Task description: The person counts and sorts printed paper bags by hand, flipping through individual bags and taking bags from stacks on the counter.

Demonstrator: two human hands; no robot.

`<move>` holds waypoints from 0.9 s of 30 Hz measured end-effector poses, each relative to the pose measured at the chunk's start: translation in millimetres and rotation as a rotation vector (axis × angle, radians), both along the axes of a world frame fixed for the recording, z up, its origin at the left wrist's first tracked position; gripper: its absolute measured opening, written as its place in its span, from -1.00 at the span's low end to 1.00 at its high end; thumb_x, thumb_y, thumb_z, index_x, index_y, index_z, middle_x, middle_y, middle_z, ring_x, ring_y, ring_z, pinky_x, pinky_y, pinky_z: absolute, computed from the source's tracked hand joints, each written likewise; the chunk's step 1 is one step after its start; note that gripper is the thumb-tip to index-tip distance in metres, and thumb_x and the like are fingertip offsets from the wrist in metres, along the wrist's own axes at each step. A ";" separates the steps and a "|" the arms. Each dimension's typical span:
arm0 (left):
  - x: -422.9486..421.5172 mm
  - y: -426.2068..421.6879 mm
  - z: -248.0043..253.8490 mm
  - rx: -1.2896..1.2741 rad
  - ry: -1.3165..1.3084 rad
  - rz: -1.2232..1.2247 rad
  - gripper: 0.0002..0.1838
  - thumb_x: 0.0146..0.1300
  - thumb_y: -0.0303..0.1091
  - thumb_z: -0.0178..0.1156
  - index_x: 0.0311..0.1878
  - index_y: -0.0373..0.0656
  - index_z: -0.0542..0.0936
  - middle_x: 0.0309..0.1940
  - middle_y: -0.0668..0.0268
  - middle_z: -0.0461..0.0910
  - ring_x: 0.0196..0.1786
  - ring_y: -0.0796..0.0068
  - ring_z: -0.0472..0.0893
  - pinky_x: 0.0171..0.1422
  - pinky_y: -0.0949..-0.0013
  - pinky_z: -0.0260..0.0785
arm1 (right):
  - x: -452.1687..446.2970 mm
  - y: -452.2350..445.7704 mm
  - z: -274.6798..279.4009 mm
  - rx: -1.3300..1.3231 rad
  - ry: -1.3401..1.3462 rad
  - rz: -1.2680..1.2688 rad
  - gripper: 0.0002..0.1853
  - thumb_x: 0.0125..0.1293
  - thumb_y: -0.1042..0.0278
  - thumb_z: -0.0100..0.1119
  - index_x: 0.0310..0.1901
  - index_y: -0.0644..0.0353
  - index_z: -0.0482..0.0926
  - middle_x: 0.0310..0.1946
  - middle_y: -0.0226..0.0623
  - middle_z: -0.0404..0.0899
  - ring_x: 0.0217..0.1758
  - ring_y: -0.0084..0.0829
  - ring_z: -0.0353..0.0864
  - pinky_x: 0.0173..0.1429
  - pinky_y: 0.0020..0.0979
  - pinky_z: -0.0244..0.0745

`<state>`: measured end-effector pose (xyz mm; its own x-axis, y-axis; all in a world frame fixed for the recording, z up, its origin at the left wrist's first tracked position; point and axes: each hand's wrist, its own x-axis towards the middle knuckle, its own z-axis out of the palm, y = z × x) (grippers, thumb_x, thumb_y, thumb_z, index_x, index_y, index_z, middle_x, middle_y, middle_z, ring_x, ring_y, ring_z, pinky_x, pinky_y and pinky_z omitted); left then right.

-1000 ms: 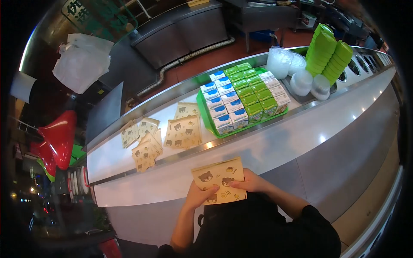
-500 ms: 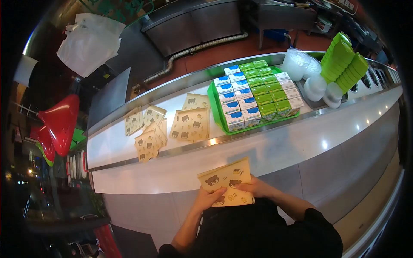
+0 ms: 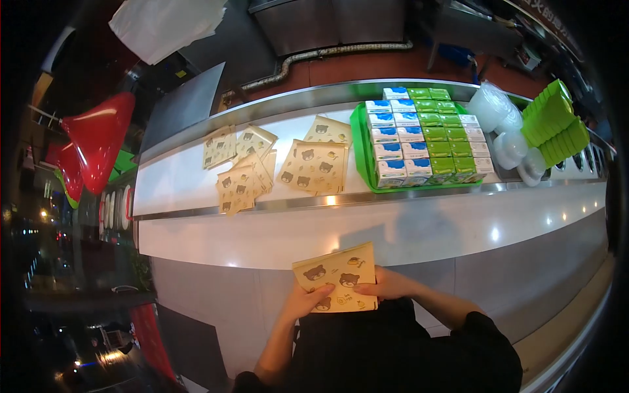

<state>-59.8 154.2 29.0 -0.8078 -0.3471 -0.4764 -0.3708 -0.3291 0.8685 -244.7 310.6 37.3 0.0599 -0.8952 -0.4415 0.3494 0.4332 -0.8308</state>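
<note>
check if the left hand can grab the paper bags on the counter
Probably, but the left hand is busy gripping a bear-print bag with the right hand; nothing seems to block its way to the paper bags on the counter.

The place looks like a takeaway food shop, seen at its service counter. Straight beyond the fingers [image 3: 320, 293] runs a long white counter [image 3: 173, 190] with metal edging. Ahead-left of the fingers lie bear-print paper packets [image 3: 313, 167]; ahead-right stand a green tray [image 3: 361, 147] of small cartons [image 3: 419, 134], clear plastic tubs [image 3: 510, 149] and stacked green containers [image 3: 549, 121]. Farthest from the fingers, steel cabinets [image 3: 298, 29] stand by a reddish floor [image 3: 334, 73].
</note>
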 end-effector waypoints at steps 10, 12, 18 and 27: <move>21.0 -73.7 9.8 -0.011 0.026 -0.059 -0.65 0.20 -0.44 0.27 0.04 -0.32 0.49 -0.19 0.28 0.61 -0.16 0.55 0.58 -0.11 0.45 0.48 | 54.3 -53.0 -25.9 -0.066 0.080 -0.197 -0.59 0.40 0.21 0.04 0.11 0.38 0.41 -0.16 -0.29 0.58 -0.16 -0.58 0.53 -0.09 -0.51 0.51; 30.5 -93.8 11.2 0.059 -0.002 -0.043 -0.64 0.19 -0.47 0.26 0.05 -0.32 0.48 -0.18 0.27 0.61 -0.18 0.53 0.59 -0.11 0.45 0.49 | 60.3 -72.0 -24.8 -0.047 0.142 -0.095 -0.59 0.41 0.20 0.04 0.10 0.39 0.42 -0.14 -0.29 0.58 -0.14 -0.59 0.53 -0.07 -0.51 0.51; 65.4 -140.5 0.3 -0.059 -0.008 -0.041 -0.65 0.15 -0.50 0.26 0.01 -0.33 0.50 -0.19 0.27 0.62 -0.17 0.51 0.58 -0.11 0.43 0.49 | 95.9 -119.9 -29.9 -0.106 0.129 -0.072 -0.63 0.44 0.23 -0.01 0.12 0.34 0.42 -0.14 -0.33 0.58 -0.14 -0.61 0.52 -0.10 -0.54 0.49; 118.2 -210.4 -32.1 -0.013 0.037 0.092 -0.70 0.15 -0.44 0.29 -0.07 -0.35 0.55 -0.26 0.27 0.64 -0.28 0.56 0.60 -0.22 0.46 0.49 | 150.6 -199.8 -51.9 -0.190 0.286 -0.229 -0.62 0.44 0.22 -0.02 0.14 0.32 0.39 -0.22 -0.34 0.59 -0.38 -0.62 0.48 -0.31 -0.52 0.45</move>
<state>58.4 -56.2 -3.1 -0.7891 -0.4265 -0.4421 -0.3075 -0.3489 0.8853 -94.1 110.8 -14.6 -0.2517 -0.9383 -0.2373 0.1620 0.2009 -0.9661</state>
